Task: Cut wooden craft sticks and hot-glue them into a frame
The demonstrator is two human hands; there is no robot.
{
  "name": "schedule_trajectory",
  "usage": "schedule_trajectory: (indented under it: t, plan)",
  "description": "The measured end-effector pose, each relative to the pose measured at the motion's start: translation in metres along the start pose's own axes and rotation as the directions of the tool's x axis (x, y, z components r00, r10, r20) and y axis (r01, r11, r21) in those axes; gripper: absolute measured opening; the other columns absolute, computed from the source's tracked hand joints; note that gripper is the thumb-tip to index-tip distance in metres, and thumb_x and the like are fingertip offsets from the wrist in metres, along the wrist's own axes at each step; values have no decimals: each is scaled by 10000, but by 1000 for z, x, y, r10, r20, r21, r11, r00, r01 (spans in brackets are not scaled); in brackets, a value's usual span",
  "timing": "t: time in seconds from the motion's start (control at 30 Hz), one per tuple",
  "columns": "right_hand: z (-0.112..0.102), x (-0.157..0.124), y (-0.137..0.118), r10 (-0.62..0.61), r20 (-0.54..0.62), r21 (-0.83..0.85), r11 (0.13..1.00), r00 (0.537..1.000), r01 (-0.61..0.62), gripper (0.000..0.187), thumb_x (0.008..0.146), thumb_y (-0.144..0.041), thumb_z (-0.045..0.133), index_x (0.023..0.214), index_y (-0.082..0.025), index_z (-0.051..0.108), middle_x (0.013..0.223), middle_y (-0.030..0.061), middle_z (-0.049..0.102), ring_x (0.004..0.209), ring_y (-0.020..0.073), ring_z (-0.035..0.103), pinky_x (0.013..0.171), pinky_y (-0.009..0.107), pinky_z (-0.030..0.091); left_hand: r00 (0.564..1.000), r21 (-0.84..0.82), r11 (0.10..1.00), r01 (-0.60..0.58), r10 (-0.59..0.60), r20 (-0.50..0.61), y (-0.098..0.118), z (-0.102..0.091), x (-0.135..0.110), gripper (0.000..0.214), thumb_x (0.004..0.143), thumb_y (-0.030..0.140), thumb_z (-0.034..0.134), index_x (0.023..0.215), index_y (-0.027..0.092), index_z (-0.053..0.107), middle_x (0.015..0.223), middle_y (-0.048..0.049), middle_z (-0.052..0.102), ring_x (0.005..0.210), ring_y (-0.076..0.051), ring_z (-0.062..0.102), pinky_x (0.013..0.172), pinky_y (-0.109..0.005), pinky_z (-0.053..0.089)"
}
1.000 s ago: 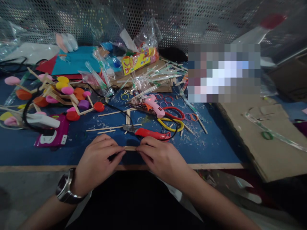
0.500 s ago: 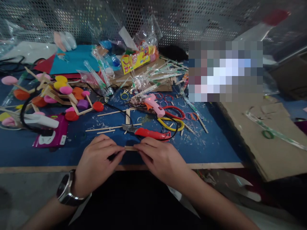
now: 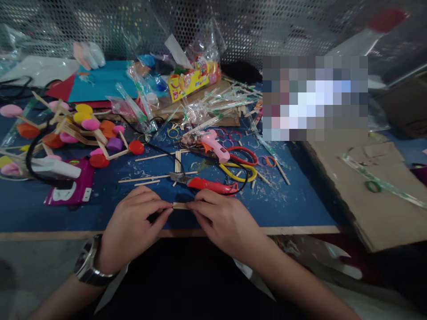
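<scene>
Between my fingertips is a short piece of joined wooden sticks, held level just above the near edge of the blue table. My left hand pinches its left end, and my right hand pinches the right end. Just beyond lies a red-handled utility knife with its blade out, pointing left. Behind the knife, several thin wooden sticks lie together, with loose ones to their left. A pink glue gun rests farther back, near red and yellow scissors handles.
At left stand stick structures with coloured pads beside a purple packet and a black cable. Plastic-wrapped sticks and a yellow package lie at the back. Cardboard is on the right; a blurred patch covers part of the view.
Both hands keep their pinch on the joined sticks, almost unmoved. The view has shifted very slightly; nothing on the table has visibly moved.
</scene>
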State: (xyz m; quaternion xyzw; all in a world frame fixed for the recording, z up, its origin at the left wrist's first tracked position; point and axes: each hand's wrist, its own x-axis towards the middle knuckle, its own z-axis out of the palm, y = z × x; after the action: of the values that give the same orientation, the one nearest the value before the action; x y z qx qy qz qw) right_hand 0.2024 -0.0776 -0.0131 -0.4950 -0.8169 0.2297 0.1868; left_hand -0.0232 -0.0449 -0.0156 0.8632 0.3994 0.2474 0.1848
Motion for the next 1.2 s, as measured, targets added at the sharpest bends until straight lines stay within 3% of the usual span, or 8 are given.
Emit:
schedule_trajectory:
  t: [0.2,0.4,0.67,1.03,1.13,1.2]
  plan:
    - [0,0,-1,12,20,-6,1000,1000,-12,236,963,-113,541,1056,-180,748,956,56,689,810,162,673,692,272,516,1000,-5,1000,3,-3,-5,2,0,1,122,917,203,655,836,183,743,770,-15,732,770,-192,636,754,-351,506]
    - [-1,0,-3,17,25,-18,1000,1000,-17,227,937,-81,548,1012,-176,740,954,52,689,810,163,664,688,270,497,1000,9,1000,-1,1,1,3,0,3,124,931,198,617,977,177,730,904,-37,745,851,-207,664,808,-379,515]
    - [-4,3,-5,72,59,-23,997,996,-70,216,895,-66,565,953,-179,740,952,46,697,811,166,669,680,276,487,998,34,999,8,-10,55,12,1,9,191,899,155,568,1003,174,726,946,-66,709,883,-228,647,811,-407,530]
    - [-3,4,-6,68,66,-40,997,995,-65,197,894,-68,573,941,-177,730,946,41,695,799,169,665,656,288,484,998,11,999,-45,44,54,16,11,16,154,911,138,591,883,190,733,892,-51,715,829,-215,620,789,-390,524]
    - [-11,5,-6,10,9,-17,1000,1000,-9,188,919,-74,556,924,-174,715,934,46,689,824,173,667,700,292,505,997,20,999,-33,32,74,16,10,17,161,912,145,594,808,184,709,858,-44,708,799,-207,615,779,-389,519]
    - [-18,7,-4,-7,-116,-32,999,993,4,195,952,-104,539,986,-180,715,954,58,696,854,184,668,745,307,522,997,18,1000,-25,23,80,16,10,17,168,907,152,599,772,180,696,854,-48,706,801,-210,613,760,-383,520]
